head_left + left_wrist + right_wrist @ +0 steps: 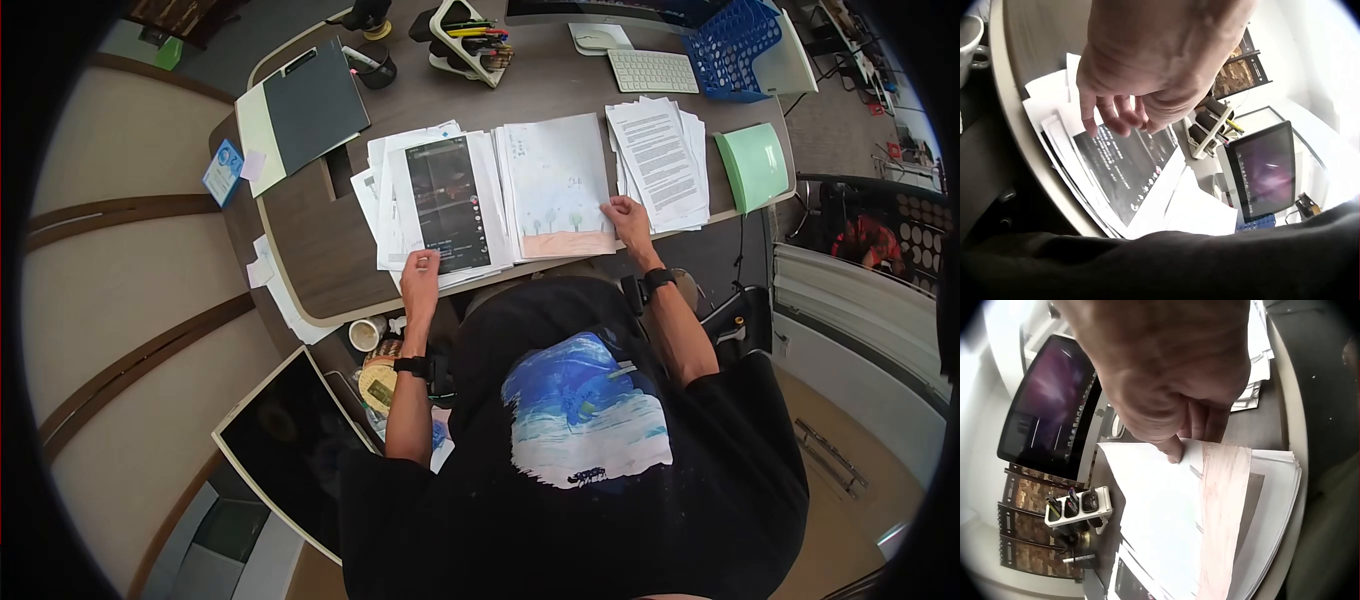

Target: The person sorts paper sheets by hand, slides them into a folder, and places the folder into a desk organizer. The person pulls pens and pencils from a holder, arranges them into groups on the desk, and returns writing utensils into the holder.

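Observation:
A child-like drawing (555,165) with small trees above a pinkish ground strip lies on a paper stack in the middle of the desk. My right hand (630,222) pinches its right edge, thumb (1174,450) on top and the other fingers underneath. To the left is a sheet with a dark printed screenshot (440,190), on another pile of papers. Over that sheet's near edge hangs my left hand (419,275), its fingers (1107,111) loosely bent and fingertips close over the print.
Text pages (655,155) and a green folder (752,168) lie on the right. Behind are a white keyboard (653,71), a blue basket (735,55) and a pen holder (470,40). A dark clipboard (310,110) is at left, a cup (366,333) below the desk edge.

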`<state>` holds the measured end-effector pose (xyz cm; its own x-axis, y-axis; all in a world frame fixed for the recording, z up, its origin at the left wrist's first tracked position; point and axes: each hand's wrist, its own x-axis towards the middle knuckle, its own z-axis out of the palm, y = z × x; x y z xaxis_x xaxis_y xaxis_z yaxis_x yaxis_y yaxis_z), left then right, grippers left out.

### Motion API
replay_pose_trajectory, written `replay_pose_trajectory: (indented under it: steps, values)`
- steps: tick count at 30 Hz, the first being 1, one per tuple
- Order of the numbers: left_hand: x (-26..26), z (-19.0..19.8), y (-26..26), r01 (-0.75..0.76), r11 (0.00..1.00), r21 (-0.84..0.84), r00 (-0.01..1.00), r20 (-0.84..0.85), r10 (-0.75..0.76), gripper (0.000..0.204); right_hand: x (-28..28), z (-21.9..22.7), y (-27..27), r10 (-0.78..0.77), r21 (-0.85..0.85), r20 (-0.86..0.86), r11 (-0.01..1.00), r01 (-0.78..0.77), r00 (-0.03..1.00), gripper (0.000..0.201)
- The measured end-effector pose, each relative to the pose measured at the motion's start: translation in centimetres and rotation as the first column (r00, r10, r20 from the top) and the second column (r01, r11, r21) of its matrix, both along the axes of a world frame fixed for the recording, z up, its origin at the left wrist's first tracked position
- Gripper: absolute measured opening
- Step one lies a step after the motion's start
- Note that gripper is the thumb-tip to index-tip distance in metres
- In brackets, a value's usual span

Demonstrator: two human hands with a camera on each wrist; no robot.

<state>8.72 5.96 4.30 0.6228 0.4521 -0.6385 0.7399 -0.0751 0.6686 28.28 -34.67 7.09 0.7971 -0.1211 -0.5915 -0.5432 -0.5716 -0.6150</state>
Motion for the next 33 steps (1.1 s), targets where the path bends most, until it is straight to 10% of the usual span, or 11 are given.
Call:
replay_pose_trajectory:
  steps: [4,11,16,18,22,33]
  values:
    - [2.8,0.8,-2.5,0.061,0.928,-0.368,0.993,0.119,-0.019,0.046,-0.4,0.9,1.7,-0.06,0.269,0.024,0.962,0.051,0.998,0.019]
    - [7.3,2.9,-4.0,0.331,0.899,-0.286,0.943,0.138,-0.304,0.055,-0.3,3.5,7.0,-0.023,0.45,-0.106,0.89,0.068,0.994,0.024]
    - [6.0,3.5,-0.9,0.185,0.966,-0.182,0.981,0.089,-0.171,0.048,0.1,1.6,7.1,-0.006,0.485,-0.082,0.873,0.045,0.997,0.033]
    - [4.4,2.8,1.1,0.122,0.992,-0.032,0.992,0.046,-0.121,0.046,0.0,0.3,5.3,0.279,-0.15,0.175,0.955,-0.254,0.944,0.046]
    - [0.8,0.5,3.8,0.085,0.99,0.109,0.996,-0.02,-0.083,0.045,-1.8,-4.4,1.2,0.279,-0.433,0.062,0.872,-0.226,0.958,0.056]
    - [-2.7,-1.7,4.0,0.074,0.938,0.338,0.99,-0.137,-0.029,0.066,-2.6,-5.2,-1.3,0.221,-0.391,0.079,0.904,-0.173,0.972,0.041]
